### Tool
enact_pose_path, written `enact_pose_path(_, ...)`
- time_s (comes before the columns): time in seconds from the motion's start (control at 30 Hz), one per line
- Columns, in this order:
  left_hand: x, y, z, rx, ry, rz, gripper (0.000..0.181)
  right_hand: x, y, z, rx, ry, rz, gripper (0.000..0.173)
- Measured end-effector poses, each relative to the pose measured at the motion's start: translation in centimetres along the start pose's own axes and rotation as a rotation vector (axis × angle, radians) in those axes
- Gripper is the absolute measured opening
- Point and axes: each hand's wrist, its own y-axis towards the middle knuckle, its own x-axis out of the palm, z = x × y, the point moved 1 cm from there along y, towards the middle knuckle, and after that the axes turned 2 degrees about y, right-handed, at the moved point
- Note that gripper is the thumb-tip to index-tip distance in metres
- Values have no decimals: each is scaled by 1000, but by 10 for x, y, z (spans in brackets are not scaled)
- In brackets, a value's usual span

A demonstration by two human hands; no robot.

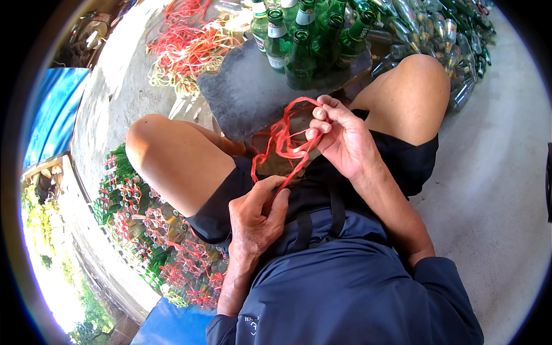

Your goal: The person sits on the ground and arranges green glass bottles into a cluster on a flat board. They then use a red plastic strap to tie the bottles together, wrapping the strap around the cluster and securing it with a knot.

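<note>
A loose tangle of red plastic twine (284, 137) hangs between my two hands above my lap. My left hand (258, 215) pinches strands of it between thumb and fingers at the lower end. My right hand (340, 131), higher up, grips the other end with its fingertips. Just beyond, a dark flat slab (241, 92) carries a cluster of upright green glass bottles (299, 60), some with labels round their necks. Neither hand touches the bottles.
A heap of red and pale twine (189, 51) lies on the concrete floor beyond the slab's left side. Loose bottles (448, 39) are piled at the upper right. Many bottles tied with red twine (164, 241) stand left of my legs. A blue sheet (58, 112) lies farther left.
</note>
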Motion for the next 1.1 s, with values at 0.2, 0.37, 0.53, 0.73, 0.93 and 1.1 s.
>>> enact_pose_path(0.2,-10,-8,-4,-28,33,-7,15,-13,4,-19,-97,-61,38,14)
enact_pose_path(0.37,-21,-11,-8,-65,22,59,7,-12,3,-31,-191,-257,79,13)
enact_pose_path(0.53,-45,-9,-15,-129,79,234,7,-7,-2,-40,-302,-378,75,13)
enact_pose_path(0.73,-68,0,-17,-91,-25,514,14,1,-12,-54,-381,-475,96,13)
enact_pose_path(0.93,-84,4,-29,-36,-282,640,17,4,-18,-66,-433,-545,96,14)
enact_pose_path(1.1,-90,6,-26,-24,-515,606,19,10,-26,-67,-433,-592,86,14)
